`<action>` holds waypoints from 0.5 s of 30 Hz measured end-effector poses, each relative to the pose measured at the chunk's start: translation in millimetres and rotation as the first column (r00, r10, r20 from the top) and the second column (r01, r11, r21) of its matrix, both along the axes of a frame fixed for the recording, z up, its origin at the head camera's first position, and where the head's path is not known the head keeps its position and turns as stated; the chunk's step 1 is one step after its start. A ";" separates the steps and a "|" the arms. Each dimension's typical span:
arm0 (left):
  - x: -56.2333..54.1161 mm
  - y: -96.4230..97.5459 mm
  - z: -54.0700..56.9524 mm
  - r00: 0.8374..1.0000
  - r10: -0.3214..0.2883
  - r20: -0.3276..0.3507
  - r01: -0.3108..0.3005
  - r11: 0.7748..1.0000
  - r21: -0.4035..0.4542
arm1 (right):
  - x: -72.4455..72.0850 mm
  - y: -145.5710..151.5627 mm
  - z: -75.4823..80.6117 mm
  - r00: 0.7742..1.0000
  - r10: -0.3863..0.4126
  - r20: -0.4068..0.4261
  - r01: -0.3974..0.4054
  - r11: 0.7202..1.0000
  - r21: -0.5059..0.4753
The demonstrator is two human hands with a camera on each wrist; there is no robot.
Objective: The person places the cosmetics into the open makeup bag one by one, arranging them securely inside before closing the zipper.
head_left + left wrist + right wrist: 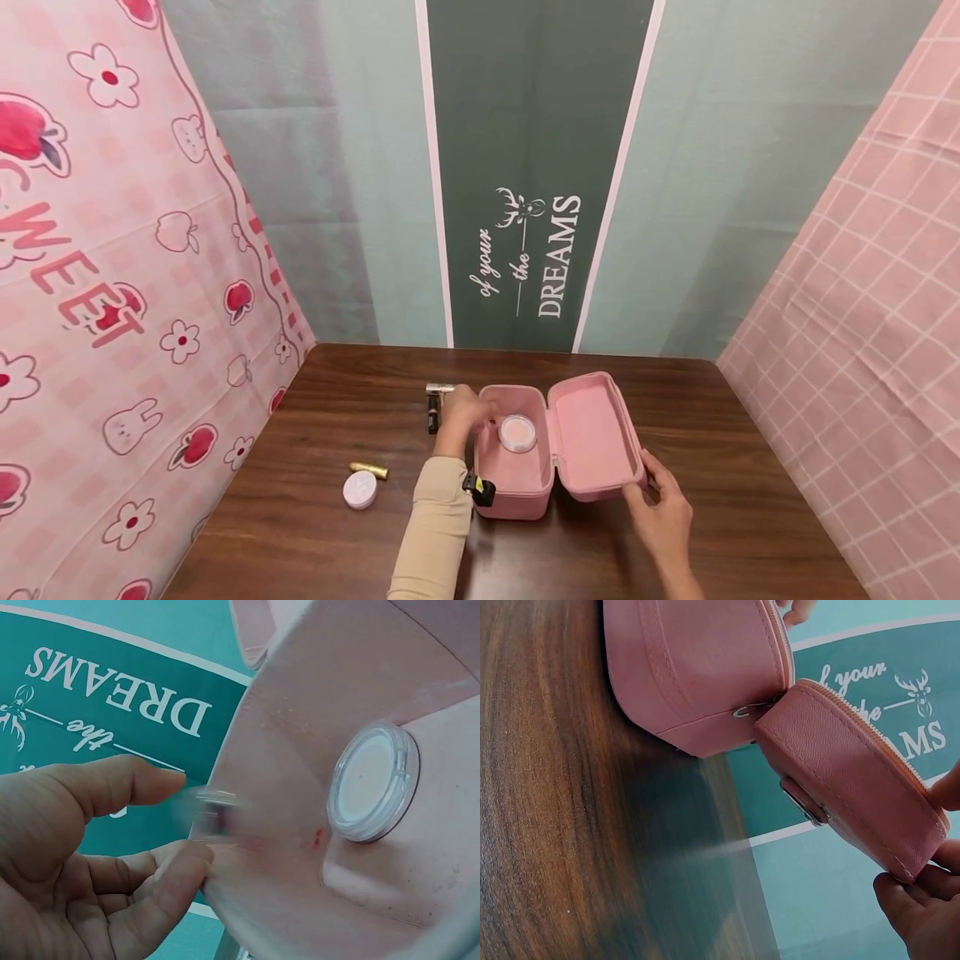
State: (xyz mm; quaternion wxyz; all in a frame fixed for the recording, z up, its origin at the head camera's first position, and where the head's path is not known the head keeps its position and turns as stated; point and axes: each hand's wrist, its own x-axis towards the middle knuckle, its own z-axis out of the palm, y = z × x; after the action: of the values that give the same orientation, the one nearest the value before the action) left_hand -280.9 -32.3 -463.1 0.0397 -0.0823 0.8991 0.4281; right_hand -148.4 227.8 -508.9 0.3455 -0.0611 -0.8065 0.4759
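A pink zippered case [513,507] stands on the table with its lid [595,433] swung out to the right. My right hand [663,508] grips the lid's outer edge, thumb on one side and fingers [900,900] underneath. Over the left wall of the case is my left hand [465,408], thumb and index finger [154,784] parted. Just past those fingertips shows a small, motion-blurred, clear thing [217,816] with a dark middle; its kind is lost in the blur. Inside the case lies a round clear-rimmed compact [517,433] with a pale face.
Left of the case, by my left hand, lie a silver tube [438,388] and a black tube [432,415]. Farther left are a gold tube [370,471] and a white round container [360,491]. Printed cloths hang behind and beside the wooden table [300,533].
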 end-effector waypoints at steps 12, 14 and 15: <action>-2.7 0.0 -6.7 0.999 0.024 0.021 -0.025 0.998 0.057 | -0.9 2.0 -2.8 0.998 0.004 -0.058 -0.002 1.000 0.028; -2.1 -1.4 -8.5 1.000 0.015 0.009 -0.015 0.998 0.066 | -0.6 1.7 -3.0 0.998 0.005 -0.056 -0.003 1.000 0.030; -1.3 -2.2 -8.7 1.000 0.007 0.007 -0.008 0.997 0.070 | -0.5 1.6 -3.1 0.998 0.007 -0.054 -0.005 1.000 0.030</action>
State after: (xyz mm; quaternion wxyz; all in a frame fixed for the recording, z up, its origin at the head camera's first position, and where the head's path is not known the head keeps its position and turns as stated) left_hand -282.2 -34.5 -471.9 0.0439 -0.0856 0.8831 0.4593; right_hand -148.8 229.4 -512.0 0.3668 -0.0406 -0.8039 0.4664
